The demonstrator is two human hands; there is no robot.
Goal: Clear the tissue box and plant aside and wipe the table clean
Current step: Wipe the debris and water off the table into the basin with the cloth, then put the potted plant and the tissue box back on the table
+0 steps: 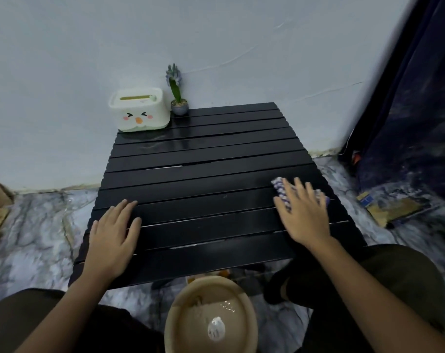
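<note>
A low black slatted table (203,179) fills the middle of the view. A white tissue box (140,110) with a cartoon face stands at its far left corner, against the wall. Beside it on the right is a small potted plant (178,103) with purple flowers. My left hand (113,238) lies flat on the near left part of the table, fingers apart, holding nothing. My right hand (302,212) presses flat on a purple-and-white striped cloth (281,191) near the table's right edge; most of the cloth is hidden under the palm.
A tan round basin (180,314) with water sits on the marble-pattern floor between my knees, just below the table's near edge. A dark blue curtain (407,110) hangs at the right, with a flat cardboard piece (391,207) on the floor below it. The grey wall backs the table.
</note>
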